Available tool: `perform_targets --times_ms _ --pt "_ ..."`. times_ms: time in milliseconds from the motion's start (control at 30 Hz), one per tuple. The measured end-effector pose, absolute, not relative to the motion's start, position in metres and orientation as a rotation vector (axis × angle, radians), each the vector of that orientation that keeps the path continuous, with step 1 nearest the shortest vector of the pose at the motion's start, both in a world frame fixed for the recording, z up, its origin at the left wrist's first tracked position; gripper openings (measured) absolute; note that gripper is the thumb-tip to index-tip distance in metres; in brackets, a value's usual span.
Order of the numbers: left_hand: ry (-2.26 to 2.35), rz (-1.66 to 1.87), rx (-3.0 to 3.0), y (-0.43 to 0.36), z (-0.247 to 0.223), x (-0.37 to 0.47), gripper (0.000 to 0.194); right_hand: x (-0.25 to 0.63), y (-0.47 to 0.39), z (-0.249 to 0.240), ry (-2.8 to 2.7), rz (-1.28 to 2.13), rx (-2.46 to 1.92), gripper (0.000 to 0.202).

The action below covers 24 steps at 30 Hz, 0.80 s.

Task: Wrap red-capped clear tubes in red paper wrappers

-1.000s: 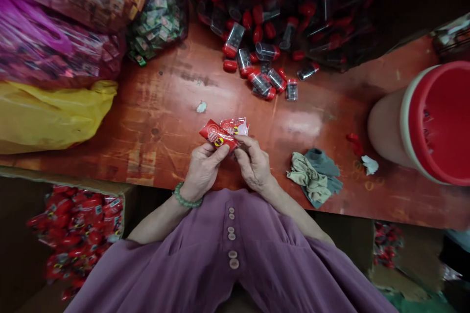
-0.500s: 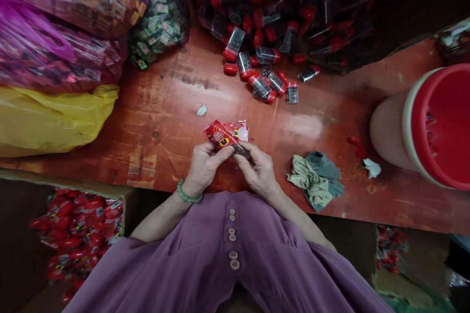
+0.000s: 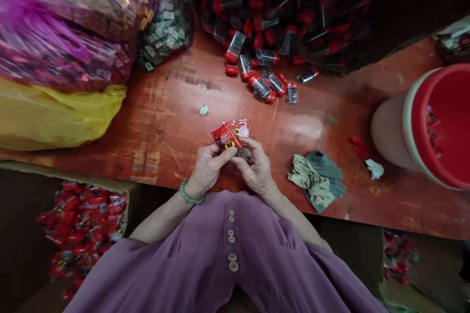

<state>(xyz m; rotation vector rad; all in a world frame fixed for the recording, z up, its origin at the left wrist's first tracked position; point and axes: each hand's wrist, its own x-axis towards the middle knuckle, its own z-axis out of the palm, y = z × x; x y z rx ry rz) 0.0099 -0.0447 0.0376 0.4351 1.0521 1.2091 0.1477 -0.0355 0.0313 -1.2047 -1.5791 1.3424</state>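
Observation:
Both hands meet at a small red printed plastic packet (image 3: 228,133) over the near part of the table. My left hand (image 3: 208,166), with a green bead bracelet at the wrist, pinches the packet's lower left side between thumb and fingers. On the other side my right hand (image 3: 256,165) has thumb and fingers closed at the packet's lower right edge. Something dark and clear shows between the fingertips, partly hidden by them. Beyond the hands lie several clear tubes with red caps (image 3: 261,87), spilling from a large dark heap of the same.
Plastic bags (image 3: 66,54) of small packets and a yellow bag (image 3: 58,117) stand at left. Crumpled cloths (image 3: 314,181) lie right of my hands, near a white bucket with a red basin (image 3: 418,132) on top. Below the table edge, a cardboard box holds red packets (image 3: 88,220).
The packet has turned a little and shifted slightly right in my fingers. My right hand's fingers have bent more at its edge. The view has moved slightly.

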Motion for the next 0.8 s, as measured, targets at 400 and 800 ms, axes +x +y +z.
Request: perform_targets --times_ms 400,800 --pt "0.985 1.141 0.467 -0.074 0.050 0.009 0.034 0.150 -0.042 0.013 -1.623 0.845 -0.833 0.041" --pt "1.006 1.239 0.410 -0.102 0.068 -0.018 0.039 0.117 -0.036 0.024 -1.872 0.570 -0.612 0.047"
